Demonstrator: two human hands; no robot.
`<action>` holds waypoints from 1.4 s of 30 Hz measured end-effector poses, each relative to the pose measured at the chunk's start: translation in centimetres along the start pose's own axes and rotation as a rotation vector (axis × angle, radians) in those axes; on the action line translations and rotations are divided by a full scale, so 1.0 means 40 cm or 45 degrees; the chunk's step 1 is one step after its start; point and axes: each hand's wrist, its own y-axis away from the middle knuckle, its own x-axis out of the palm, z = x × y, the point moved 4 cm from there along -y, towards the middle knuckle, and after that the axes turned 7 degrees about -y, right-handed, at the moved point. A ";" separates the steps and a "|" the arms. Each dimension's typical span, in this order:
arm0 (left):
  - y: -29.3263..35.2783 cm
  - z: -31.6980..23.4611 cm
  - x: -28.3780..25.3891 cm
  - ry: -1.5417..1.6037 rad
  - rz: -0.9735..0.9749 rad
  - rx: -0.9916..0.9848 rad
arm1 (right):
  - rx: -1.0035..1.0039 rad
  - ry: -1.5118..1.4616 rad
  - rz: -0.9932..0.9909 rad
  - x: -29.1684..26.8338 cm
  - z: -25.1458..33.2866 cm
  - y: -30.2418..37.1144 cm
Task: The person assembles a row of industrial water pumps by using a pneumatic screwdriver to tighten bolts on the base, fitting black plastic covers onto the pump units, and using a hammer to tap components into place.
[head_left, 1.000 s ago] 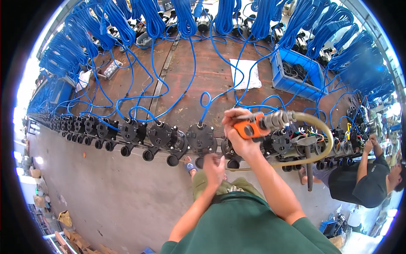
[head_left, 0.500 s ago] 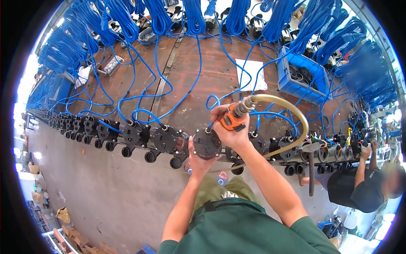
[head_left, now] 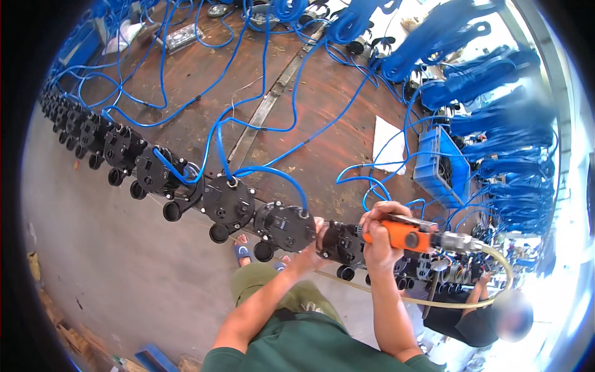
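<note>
My right hand (head_left: 380, 243) is closed around an orange air tool (head_left: 406, 237). The tool lies nearly level, its metal hose coupling to the right and its other end close to a black housing (head_left: 344, 242). My left hand (head_left: 310, 251) grips the right edge of a round black pump-like housing (head_left: 286, 227), with fingers up in the gap beside the neighbouring one. A blue cable (head_left: 273, 170) runs out of the top of the gripped housing. Another round black housing (head_left: 227, 201) stands just to the left. The tool's working tip is hidden.
Similar housings line the edge of a brown table (head_left: 334, 142). Bundled blue cables (head_left: 508, 118) hang along its far side. A blue crate (head_left: 441, 166) and a white sheet (head_left: 389, 144) lie right. The pale air hose (head_left: 505, 263) loops near a hammer-like tool (head_left: 432, 291) and another person (head_left: 465, 313).
The view has turned, so the table and row now slant down to the right. The air tool has swung level, its coupling to the right. My left hand is now at a housing's right edge.
</note>
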 end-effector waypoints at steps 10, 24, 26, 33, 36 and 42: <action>-0.068 -0.071 -0.063 -0.031 -0.123 0.161 | 0.011 0.284 -0.040 0.010 -0.064 -0.019; -0.047 -0.060 -0.046 0.028 -0.148 0.133 | -0.024 0.255 0.047 0.005 -0.013 0.164; -0.039 -0.052 -0.034 -0.003 -0.172 0.164 | 0.027 0.254 0.071 -0.003 -0.019 0.165; -0.018 -0.006 0.018 0.007 -0.173 0.108 | 0.135 0.152 0.199 0.010 0.003 0.135; -0.001 -0.038 0.028 -0.023 -0.200 0.065 | 0.030 0.024 0.224 -0.043 0.103 0.141; 0.194 -0.088 0.086 -0.871 -0.442 -0.379 | 0.152 -0.090 0.073 -0.162 0.093 0.133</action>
